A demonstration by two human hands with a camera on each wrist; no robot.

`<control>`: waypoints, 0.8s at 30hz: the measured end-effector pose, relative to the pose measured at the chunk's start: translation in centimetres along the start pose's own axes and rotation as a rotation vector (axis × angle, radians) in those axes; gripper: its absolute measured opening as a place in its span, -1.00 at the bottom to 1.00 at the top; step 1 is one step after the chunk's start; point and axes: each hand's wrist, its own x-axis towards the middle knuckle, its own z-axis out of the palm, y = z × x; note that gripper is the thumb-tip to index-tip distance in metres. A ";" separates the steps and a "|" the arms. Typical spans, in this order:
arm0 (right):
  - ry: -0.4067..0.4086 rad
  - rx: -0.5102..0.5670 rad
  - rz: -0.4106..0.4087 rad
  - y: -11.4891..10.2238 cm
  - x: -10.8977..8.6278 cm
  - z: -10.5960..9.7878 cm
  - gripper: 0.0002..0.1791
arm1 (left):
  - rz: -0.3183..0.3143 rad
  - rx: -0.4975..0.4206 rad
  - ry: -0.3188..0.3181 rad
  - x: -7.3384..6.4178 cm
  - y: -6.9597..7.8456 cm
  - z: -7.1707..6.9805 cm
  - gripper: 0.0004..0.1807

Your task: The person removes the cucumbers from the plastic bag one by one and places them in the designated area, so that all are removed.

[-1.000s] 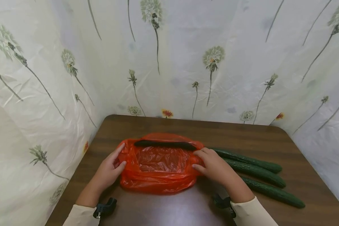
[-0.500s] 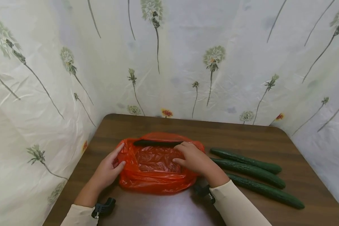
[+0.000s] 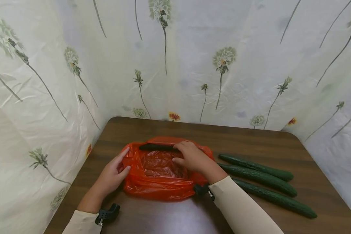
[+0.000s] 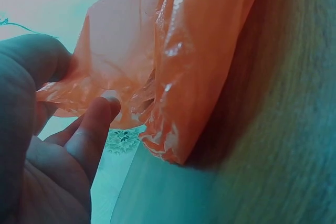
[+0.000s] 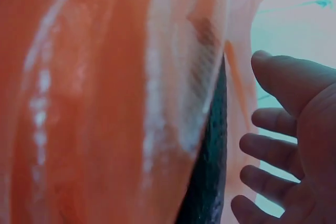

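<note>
A red plastic bag (image 3: 163, 190) lies on the table with its mouth spread open. Inside, along its far side, rests a dark green cucumber (image 3: 155, 147); its right part is hidden by my right hand (image 3: 191, 157). That hand hovers over the bag's mouth, fingers loosely bent, and in the right wrist view the fingers (image 5: 268, 148) stand apart from the cucumber (image 5: 210, 161). At the bag's left end my left hand (image 3: 112, 174) holds the edge. Seen from the left wrist, thin plastic (image 4: 121, 93) runs between the thumb and fingers.
Three long cucumbers lie side by side at the right of the bag: a far one (image 3: 255, 165), a middle one (image 3: 260, 177) and a near one (image 3: 278, 198). Flower-patterned sheeting (image 3: 187, 65) hangs behind the brown table (image 3: 245, 138) and along its sides.
My right hand has let go of the bag's right edge and moved left, over the bag's mouth and the cucumber inside. The left hand has stayed at the left end.
</note>
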 end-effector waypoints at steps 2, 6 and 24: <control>-0.005 -0.008 -0.008 -0.2 0.4 -0.1 -0.35 | -0.002 0.000 0.004 0.0 0.0 0.0 -0.18; -0.007 -0.023 -0.020 -0.5 0.9 -0.1 -0.34 | -0.003 0.004 0.002 0.0 0.0 0.0 -0.19; 0.010 -0.100 0.051 0.1 3.1 1.1 -0.28 | -0.001 -0.024 -0.002 0.1 0.1 0.2 -0.18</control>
